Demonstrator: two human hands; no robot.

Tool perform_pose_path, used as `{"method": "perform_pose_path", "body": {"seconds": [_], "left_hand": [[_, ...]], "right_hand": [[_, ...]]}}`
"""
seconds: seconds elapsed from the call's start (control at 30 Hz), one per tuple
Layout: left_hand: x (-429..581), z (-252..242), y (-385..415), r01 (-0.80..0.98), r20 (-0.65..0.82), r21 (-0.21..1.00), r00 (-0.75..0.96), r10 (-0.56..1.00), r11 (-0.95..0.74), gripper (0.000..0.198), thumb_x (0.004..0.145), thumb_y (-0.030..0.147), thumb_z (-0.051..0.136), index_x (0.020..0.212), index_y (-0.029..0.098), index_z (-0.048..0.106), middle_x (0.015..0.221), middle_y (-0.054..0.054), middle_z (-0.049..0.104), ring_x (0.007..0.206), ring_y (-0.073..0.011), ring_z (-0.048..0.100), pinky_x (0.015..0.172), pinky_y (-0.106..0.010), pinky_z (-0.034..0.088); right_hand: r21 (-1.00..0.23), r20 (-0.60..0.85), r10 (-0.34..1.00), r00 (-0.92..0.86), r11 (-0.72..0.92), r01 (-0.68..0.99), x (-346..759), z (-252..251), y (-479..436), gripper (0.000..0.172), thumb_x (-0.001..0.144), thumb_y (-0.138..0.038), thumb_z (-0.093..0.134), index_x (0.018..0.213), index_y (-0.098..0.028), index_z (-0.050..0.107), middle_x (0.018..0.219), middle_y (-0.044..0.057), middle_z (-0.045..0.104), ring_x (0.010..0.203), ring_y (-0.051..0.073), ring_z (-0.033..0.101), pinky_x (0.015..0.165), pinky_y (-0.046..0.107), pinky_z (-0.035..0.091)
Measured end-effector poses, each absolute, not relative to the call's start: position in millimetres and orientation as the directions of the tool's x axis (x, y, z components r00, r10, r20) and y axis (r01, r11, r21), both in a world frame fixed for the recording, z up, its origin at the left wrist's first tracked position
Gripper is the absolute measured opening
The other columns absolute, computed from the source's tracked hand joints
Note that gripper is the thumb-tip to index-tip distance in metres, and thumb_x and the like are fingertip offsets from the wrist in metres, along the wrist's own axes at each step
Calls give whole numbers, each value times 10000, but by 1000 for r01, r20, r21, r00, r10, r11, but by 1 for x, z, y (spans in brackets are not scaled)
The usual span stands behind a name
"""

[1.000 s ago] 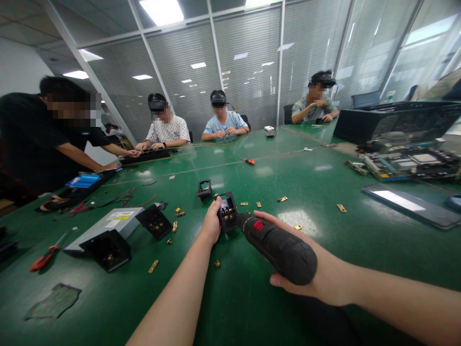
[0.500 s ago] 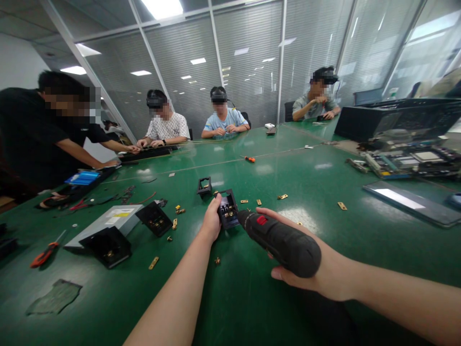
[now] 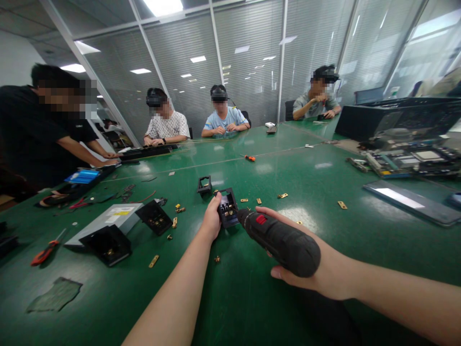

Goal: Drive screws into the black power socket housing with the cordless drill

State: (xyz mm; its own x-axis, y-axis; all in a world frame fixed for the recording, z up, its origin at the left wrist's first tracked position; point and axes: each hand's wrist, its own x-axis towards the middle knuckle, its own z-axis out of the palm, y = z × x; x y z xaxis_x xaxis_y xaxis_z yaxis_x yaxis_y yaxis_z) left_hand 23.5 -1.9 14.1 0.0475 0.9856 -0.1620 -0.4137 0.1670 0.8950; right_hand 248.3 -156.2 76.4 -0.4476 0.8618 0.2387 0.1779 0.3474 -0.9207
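My left hand (image 3: 212,218) grips the left side of a black square housing (image 3: 229,218) that has brass-coloured parts inside. Wrapped round a black power drill (image 3: 283,242) with a red switch is my right hand (image 3: 317,269). The drill's nose points left at the housing's right side; its tip is too small to make out. Behind my left hand stands a smaller black frame (image 3: 204,186). Two more black housings, one nearer (image 3: 108,245) and one farther (image 3: 154,218), lie to the left. Brass plates (image 3: 153,261) and small screws (image 3: 217,259) are scattered around.
A silver metal box (image 3: 117,218) lies left, with an orange screwdriver (image 3: 45,253) beside it. Another orange screwdriver (image 3: 249,158) lies farther back. At right are circuit boards (image 3: 414,158), a black case (image 3: 374,120) and a dark flat panel (image 3: 406,202). Several people are round the green table.
The person at the far left has drawn a hand back from the black part across the table. My hands, the housing and the drill look almost unmoved.
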Motion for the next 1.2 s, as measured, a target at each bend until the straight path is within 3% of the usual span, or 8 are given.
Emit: {"method": "perform_pose_path", "body": {"seconds": [0.2,0.53,0.77,0.97,1.2], "left_hand": [[23,13,0,-425,-142,892,53,988,151,427,804,539,661,979,151,638,806,-72,722,720,-209,711,737,-336,558],[23,15,-2,-399,-139,904,62,988,153,429,813,552,641,963,150,642,769,-71,712,694,-208,707,692,-322,556],[24,15,-2,-409,-143,900,47,989,150,412,812,533,652,971,153,648,793,-76,723,709,-213,712,714,-334,560],[23,14,-1,-407,-153,899,57,987,163,417,813,545,644,957,153,642,792,-77,721,692,-214,708,687,-331,559],[23,14,-2,-421,-123,897,62,990,138,431,800,541,662,991,157,633,806,-70,724,700,-211,712,713,-336,565]], "right_hand": [[-921,238,868,-435,344,183,247,75,-156,984,720,-212,746,1549,-292,222,1319,121,584,1105,303,625,962,497,512],[-912,272,858,-436,374,167,247,76,-157,967,721,-213,758,1541,-293,251,1333,125,577,1196,325,581,993,489,493],[-910,261,860,-439,371,184,246,72,-157,1016,731,-215,748,1565,-299,173,1255,114,620,1130,312,622,954,475,523],[-909,284,859,-425,382,165,245,72,-157,998,697,-211,766,1545,-302,248,1234,120,626,1135,329,619,959,499,514],[-904,300,866,-400,392,171,245,74,-157,978,677,-205,772,1526,-310,298,1342,121,578,1223,350,563,987,497,499]]}}
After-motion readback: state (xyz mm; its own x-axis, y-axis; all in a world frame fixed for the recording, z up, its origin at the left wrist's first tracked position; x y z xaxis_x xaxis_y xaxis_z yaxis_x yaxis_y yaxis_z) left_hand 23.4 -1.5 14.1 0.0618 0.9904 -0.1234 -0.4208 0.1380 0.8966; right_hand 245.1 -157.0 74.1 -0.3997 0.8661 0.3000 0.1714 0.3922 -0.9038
